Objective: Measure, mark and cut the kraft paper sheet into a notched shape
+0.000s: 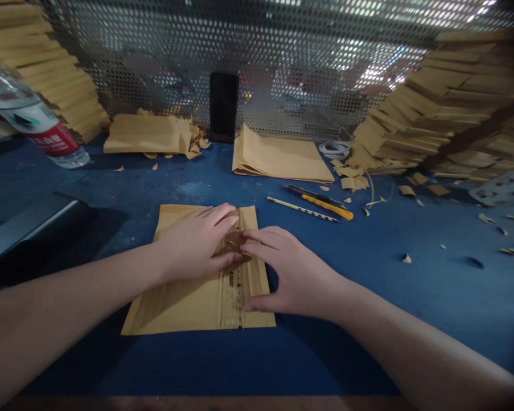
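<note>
Hands and clear ruler on brown paper, as seen by an onlooker at the table [175, 368]; clock directions are read from the brown paper [175, 302], with 12 o'clock away from the person. The clear ruler [231, 294] lies on the paper toward its 3 o'clock edge, running roughly from 12 to 6.

Left hand [192, 242]: the grip is half spread, fingers lying together over the upper part of the ruler, thumb lower down and apart from them; whether it pinches the ruler or only presses on it, one cannot tell. The hand is palm down, its forearm reaching in from about 8 o'clock.

Right hand [297, 265]: the grip is wide, thumb and fingers parted in a C. The fingertips reach the ruler from the 3 o'clock side, near the left thumb; the thumb tip lies by the ruler's edge farther toward 6. No object is enclosed. The forearm slants in from about 4 o'clock.

Surroundings: a patterned pencil [304, 209] and a yellow-handled cutter [328, 205] at 2 o'clock; folded brown sheets [278, 157] at 1; an upright black phone [223, 105] at 12; a plastic bottle [47, 128] between 10 and 11.
</note>
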A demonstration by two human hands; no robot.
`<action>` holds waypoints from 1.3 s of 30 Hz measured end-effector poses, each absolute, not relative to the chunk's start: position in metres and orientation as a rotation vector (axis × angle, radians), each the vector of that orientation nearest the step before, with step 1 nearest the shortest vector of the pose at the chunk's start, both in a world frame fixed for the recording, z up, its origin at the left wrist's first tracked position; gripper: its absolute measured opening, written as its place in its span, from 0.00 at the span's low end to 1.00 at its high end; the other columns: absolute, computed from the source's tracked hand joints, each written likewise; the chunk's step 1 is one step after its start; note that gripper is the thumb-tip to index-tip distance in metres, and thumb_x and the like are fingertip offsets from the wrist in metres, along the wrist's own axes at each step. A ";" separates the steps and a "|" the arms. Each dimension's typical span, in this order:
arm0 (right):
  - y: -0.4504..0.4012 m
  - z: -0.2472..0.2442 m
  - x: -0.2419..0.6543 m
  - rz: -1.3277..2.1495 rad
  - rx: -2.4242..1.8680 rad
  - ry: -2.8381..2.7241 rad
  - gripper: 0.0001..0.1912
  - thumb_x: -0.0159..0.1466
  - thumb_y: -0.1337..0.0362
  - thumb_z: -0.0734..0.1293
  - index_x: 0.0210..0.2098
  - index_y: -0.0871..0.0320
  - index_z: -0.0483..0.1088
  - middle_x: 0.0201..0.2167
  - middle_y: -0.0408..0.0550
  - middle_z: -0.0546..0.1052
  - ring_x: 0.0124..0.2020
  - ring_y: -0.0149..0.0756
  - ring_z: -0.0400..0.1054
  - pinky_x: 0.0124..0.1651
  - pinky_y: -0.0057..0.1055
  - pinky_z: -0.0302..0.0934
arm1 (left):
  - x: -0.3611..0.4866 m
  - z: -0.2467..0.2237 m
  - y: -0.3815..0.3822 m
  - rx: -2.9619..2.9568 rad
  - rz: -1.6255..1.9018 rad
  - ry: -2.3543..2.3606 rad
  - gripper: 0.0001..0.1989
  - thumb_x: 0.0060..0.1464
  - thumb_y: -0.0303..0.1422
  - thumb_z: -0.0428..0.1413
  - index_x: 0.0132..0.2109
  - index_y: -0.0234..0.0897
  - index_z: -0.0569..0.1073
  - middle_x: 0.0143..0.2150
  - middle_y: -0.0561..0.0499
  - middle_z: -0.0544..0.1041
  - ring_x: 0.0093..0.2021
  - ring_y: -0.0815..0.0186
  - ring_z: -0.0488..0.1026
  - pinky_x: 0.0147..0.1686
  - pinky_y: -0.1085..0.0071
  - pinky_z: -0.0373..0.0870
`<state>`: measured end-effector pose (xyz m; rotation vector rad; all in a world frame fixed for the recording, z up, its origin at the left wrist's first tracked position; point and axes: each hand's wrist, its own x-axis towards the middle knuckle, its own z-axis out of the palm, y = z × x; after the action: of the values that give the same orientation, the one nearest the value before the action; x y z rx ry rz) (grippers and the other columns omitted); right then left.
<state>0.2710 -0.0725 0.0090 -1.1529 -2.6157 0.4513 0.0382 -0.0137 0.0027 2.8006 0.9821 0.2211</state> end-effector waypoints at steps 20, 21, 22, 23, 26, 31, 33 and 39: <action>-0.071 0.009 0.269 0.476 -1.192 -2.633 0.38 0.58 0.40 0.70 0.58 0.60 0.68 0.63 0.52 0.68 0.63 0.52 0.57 0.66 0.49 0.54 | 0.032 0.003 -0.015 2.717 0.033 0.992 0.66 0.36 0.75 0.51 0.69 0.26 0.53 0.74 0.29 0.45 0.74 0.40 0.41 0.69 0.46 0.50; -0.071 0.009 0.269 0.477 -1.194 -2.632 0.38 0.58 0.40 0.70 0.58 0.60 0.68 0.63 0.52 0.68 0.63 0.52 0.57 0.66 0.49 0.54 | 0.032 0.003 -0.015 2.704 0.028 1.002 0.67 0.35 0.75 0.51 0.69 0.26 0.53 0.74 0.29 0.43 0.74 0.40 0.40 0.69 0.45 0.50; -0.071 0.009 0.269 0.479 -1.196 -2.630 0.38 0.58 0.40 0.70 0.58 0.60 0.68 0.63 0.52 0.68 0.63 0.52 0.57 0.66 0.50 0.54 | 0.033 0.003 -0.014 2.693 0.025 1.010 0.67 0.35 0.75 0.51 0.69 0.26 0.52 0.74 0.29 0.43 0.74 0.40 0.39 0.69 0.45 0.49; -0.071 0.009 0.269 0.480 -1.198 -2.629 0.38 0.58 0.40 0.70 0.59 0.60 0.68 0.63 0.52 0.68 0.63 0.52 0.57 0.65 0.50 0.55 | 0.033 0.003 -0.014 2.685 0.023 1.013 0.67 0.36 0.75 0.51 0.69 0.26 0.52 0.74 0.29 0.43 0.74 0.40 0.38 0.69 0.45 0.48; -0.073 0.010 0.270 0.483 -1.196 -2.625 0.39 0.58 0.40 0.70 0.59 0.61 0.68 0.63 0.53 0.68 0.63 0.54 0.57 0.65 0.52 0.55 | 0.033 0.002 -0.014 2.679 0.022 1.003 0.66 0.37 0.74 0.52 0.70 0.28 0.52 0.74 0.31 0.43 0.74 0.42 0.38 0.70 0.45 0.45; -0.074 0.011 0.270 0.488 -1.191 -2.616 0.38 0.58 0.41 0.71 0.58 0.60 0.68 0.63 0.53 0.68 0.63 0.54 0.58 0.65 0.53 0.55 | 0.033 0.001 -0.014 2.692 0.043 0.994 0.67 0.36 0.74 0.52 0.70 0.29 0.52 0.74 0.31 0.43 0.74 0.43 0.37 0.70 0.46 0.44; -0.073 0.011 0.269 0.491 -1.192 -2.616 0.37 0.58 0.41 0.71 0.58 0.59 0.68 0.63 0.52 0.68 0.63 0.53 0.57 0.65 0.53 0.56 | 0.033 0.000 -0.014 2.697 0.052 0.989 0.66 0.36 0.74 0.51 0.70 0.30 0.52 0.74 0.31 0.43 0.74 0.43 0.37 0.70 0.46 0.45; -0.073 0.011 0.268 0.478 -1.194 -2.614 0.36 0.58 0.43 0.71 0.57 0.61 0.69 0.62 0.52 0.69 0.62 0.53 0.58 0.64 0.52 0.56 | 0.033 0.001 -0.014 2.703 0.064 0.983 0.66 0.37 0.74 0.52 0.69 0.26 0.52 0.74 0.29 0.44 0.74 0.42 0.39 0.69 0.45 0.46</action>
<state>0.2676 -0.0733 0.0107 -1.1944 -2.6136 0.4779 0.0326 -0.0140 0.0008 2.7029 0.9831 0.0640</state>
